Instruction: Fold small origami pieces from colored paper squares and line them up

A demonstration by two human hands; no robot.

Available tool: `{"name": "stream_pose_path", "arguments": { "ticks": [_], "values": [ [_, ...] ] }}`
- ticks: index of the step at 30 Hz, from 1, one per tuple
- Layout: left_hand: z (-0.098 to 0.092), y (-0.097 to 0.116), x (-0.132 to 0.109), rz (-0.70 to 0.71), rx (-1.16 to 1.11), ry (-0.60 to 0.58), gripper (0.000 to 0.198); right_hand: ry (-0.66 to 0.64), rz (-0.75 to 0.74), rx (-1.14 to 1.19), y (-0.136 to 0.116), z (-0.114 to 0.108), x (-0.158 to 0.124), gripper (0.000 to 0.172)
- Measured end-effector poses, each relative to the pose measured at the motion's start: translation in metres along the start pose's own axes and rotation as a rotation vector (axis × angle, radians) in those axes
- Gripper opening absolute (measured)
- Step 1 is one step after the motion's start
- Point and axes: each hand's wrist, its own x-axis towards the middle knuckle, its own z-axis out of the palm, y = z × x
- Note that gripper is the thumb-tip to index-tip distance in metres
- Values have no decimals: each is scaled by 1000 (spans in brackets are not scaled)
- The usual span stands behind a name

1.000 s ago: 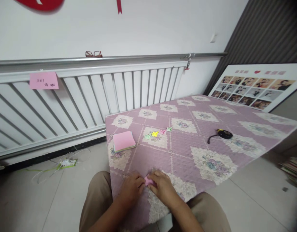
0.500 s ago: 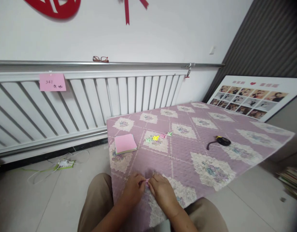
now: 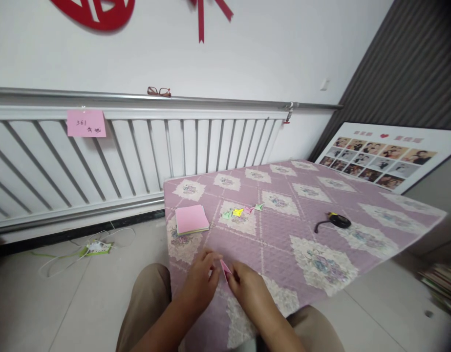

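- Head view: the left hand (image 3: pixel 200 282) and right hand (image 3: pixel 248 289) meet at the near edge of the worktop (image 3: pixel 284 239), over the person's knees.
- A second ago a small pink folded paper piece (image 3: pixel 225 268) lay pressed flat under both hands. Now it stands up on edge as a thin pointed flap, tilted, in the gap between them.
- The right hand is pinched on the paper's lower end. The left hand's fingers are loosely spread just beside it, and I cannot tell whether they touch it.
- By my judgement, pressing the crease has given way to lifting and turning the fold.
- The paper looks thin, crisp and sharp-cornered. The worktop wears a soft quilted lilac cloth with floral diamond patches.
- Beyond the left hand lies a square pad of pink paper sheets (image 3: pixel 191 218).
- Farther ahead sits a row of tiny folded paper shapes (image 3: pixel 242 211) in green, yellow and pink.
- Well beyond the right hand lies a black coiled strap-like item (image 3: pixel 335 221).
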Motion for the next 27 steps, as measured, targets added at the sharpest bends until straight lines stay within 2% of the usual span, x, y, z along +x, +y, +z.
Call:
{"name": "stream_pose_path", "arguments": {
  "ticks": [5, 9, 14, 17, 23, 27],
  "values": [
    [-4, 14, -9, 116, 76, -134, 39, 38, 33, 208, -3, -2, -2, 19],
    [-4, 13, -13, 130, 58, -75, 44, 47, 66, 374, -3, -4, -3, 21],
    [-3, 9, -21, 174, 46, -1, 28, 12, 127, 599, -2, -5, -2, 21],
    [-3, 11, -24, 213, 92, -17, 29, -46, 140, 702, -4, -6, -3, 18],
    [-5, 13, -19, 361, 273, -60, 30, -82, 111, 666, -7, -11, -8, 11],
    [-9, 13, -15, 515, 354, -172, 32, -107, 81, 646, -7, -15, -9, 5]
  ]
}}
